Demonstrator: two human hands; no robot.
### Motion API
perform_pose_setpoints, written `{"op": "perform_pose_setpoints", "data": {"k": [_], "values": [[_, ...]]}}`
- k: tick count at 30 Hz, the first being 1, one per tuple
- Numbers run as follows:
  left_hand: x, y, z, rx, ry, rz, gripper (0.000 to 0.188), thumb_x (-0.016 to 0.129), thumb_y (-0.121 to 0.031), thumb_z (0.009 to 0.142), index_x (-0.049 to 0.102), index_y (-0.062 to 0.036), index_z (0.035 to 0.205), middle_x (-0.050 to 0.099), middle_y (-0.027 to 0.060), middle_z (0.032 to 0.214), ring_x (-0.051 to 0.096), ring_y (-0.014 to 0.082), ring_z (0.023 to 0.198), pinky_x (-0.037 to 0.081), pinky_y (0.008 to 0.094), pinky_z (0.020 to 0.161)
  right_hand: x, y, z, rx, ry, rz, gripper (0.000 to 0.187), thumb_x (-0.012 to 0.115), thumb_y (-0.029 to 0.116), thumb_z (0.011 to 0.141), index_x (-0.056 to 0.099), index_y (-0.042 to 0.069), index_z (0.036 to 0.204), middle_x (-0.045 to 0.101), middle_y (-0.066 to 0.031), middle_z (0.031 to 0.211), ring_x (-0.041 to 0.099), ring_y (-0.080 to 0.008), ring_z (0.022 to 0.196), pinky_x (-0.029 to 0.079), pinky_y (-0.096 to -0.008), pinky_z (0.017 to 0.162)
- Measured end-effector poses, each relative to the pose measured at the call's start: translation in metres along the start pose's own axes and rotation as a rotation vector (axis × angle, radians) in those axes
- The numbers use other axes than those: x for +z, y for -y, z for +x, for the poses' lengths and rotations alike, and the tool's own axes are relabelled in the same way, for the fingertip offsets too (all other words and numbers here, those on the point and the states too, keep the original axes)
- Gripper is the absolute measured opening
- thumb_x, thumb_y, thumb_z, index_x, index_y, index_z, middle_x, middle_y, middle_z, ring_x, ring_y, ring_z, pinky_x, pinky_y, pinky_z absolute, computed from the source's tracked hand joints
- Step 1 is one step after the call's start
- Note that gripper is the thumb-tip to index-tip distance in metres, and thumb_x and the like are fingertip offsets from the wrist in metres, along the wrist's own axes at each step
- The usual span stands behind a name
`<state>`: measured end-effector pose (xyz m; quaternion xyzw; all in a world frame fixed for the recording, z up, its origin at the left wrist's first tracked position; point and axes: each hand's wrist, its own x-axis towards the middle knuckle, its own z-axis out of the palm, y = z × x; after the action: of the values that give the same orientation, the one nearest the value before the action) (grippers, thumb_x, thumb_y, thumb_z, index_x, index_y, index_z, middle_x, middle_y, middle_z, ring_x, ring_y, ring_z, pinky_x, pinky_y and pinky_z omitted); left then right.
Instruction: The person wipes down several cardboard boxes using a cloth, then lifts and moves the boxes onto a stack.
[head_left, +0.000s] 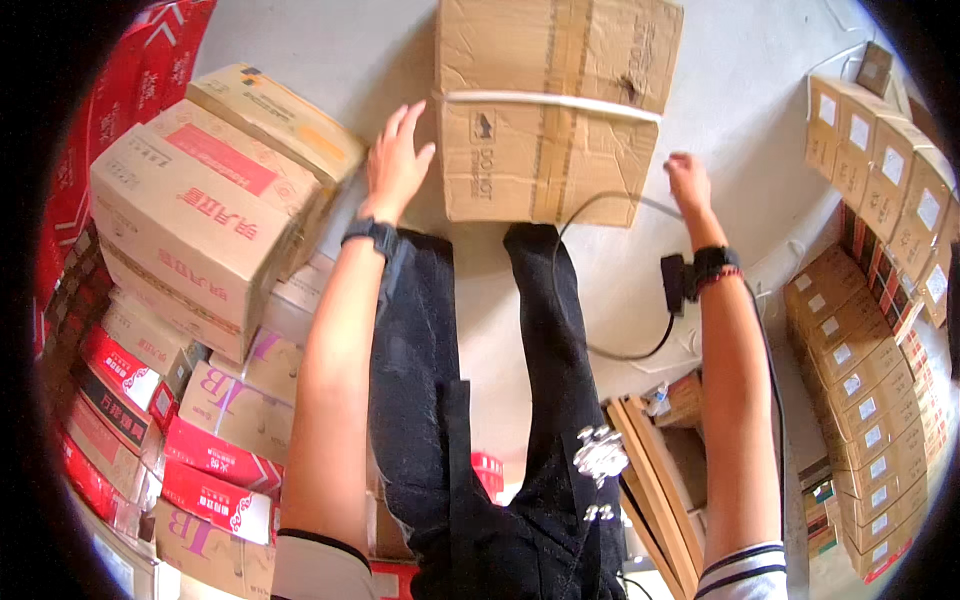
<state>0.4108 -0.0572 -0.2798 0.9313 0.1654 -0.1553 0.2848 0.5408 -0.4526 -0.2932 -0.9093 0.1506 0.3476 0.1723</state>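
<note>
A large brown cardboard box [535, 160] sits on the floor ahead of my feet, with tape down its middle and a white strap [550, 100] around it. My left hand [396, 165] is beside the box's left side, fingers spread, with a gap between them. To the right of the box is my right hand [688, 184], its fingers loosely bent and nothing visible in them. Neither hand touches the box. Black bands with small devices circle both wrists, and a black cable [640, 352] loops from the right one.
Stacked printed cartons [190, 215] stand close on my left, with red boxes [130, 110] behind. Rows of brown cartons [870, 400] line the right side. Wooden boards [655, 490] lean near my right leg. My black-trousered legs [415, 370] stand apart on the pale floor [330, 50].
</note>
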Motion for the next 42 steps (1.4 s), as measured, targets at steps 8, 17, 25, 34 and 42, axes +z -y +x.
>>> {"op": "perform_pose_setpoints", "data": {"k": [8, 17, 25, 34, 42], "values": [[0.052, -0.062, 0.069, 0.258, 0.161, 0.268, 0.059, 0.064, -0.019, 0.071, 0.04, -0.0111, 0.125, 0.048, 0.0103, 0.118, 0.042, 0.0252, 0.114, 0.032, 0.0407, 0.096, 0.001, 0.032, 0.025, -0.8, -0.319, -0.35, 0.041, 0.055, 0.009, 0.068, 0.05, 0.008, 0.109, 0.054, -0.0104, 0.11, 0.048, -0.0267, 0.107, 0.038, -0.0372, 0.09], [0.067, -0.091, 0.1, 0.198, 0.25, 0.346, 0.033, 0.061, -0.038, 0.074, 0.058, -0.0052, 0.077, 0.058, 0.0117, 0.086, 0.054, 0.0276, 0.092, 0.039, 0.0409, 0.082, 0.025, 0.053, 0.068, -0.682, 0.073, -0.315, 0.021, 0.053, 0.023, 0.072, 0.059, 0.003, 0.078, 0.061, -0.0174, 0.078, 0.057, -0.0369, 0.077, 0.046, -0.0431, 0.069], [0.052, -0.094, 0.093, 0.015, 0.463, 0.249, 0.036, 0.057, -0.045, 0.079, 0.065, -0.0103, 0.084, 0.064, 0.0105, 0.083, 0.059, 0.029, 0.087, 0.044, 0.04, 0.08, 0.012, 0.063, 0.049, -0.69, 0.227, -0.326, 0.035, 0.057, 0.035, 0.074, 0.061, 0.001, 0.073, 0.061, -0.0211, 0.077, 0.058, -0.0379, 0.076, 0.047, -0.044, 0.07], [0.038, -0.087, 0.08, 0.042, 0.489, 0.166, 0.04, 0.057, -0.044, 0.08, 0.06, -0.0054, 0.071, 0.058, 0.0139, 0.069, 0.057, 0.0314, 0.075, 0.043, 0.0409, 0.07, 0.013, 0.071, 0.032, -0.734, 0.188, -0.259, 0.047, 0.062, 0.041, 0.077, 0.054, -0.002, 0.061, 0.053, -0.0176, 0.058, 0.051, -0.0334, 0.056, 0.042, -0.0392, 0.055], [0.005, -0.085, 0.043, 0.016, 0.581, 0.07, 0.041, 0.057, -0.046, 0.078, 0.064, -0.0063, 0.076, 0.061, 0.0129, 0.071, 0.058, 0.0286, 0.073, 0.043, 0.0395, 0.067, -0.013, 0.087, -0.02, -0.738, 0.24, -0.289, 0.051, 0.059, 0.044, 0.08, 0.052, -0.002, 0.058, 0.047, -0.0153, 0.051, 0.044, -0.0292, 0.048, 0.039, -0.0385, 0.05]]}}
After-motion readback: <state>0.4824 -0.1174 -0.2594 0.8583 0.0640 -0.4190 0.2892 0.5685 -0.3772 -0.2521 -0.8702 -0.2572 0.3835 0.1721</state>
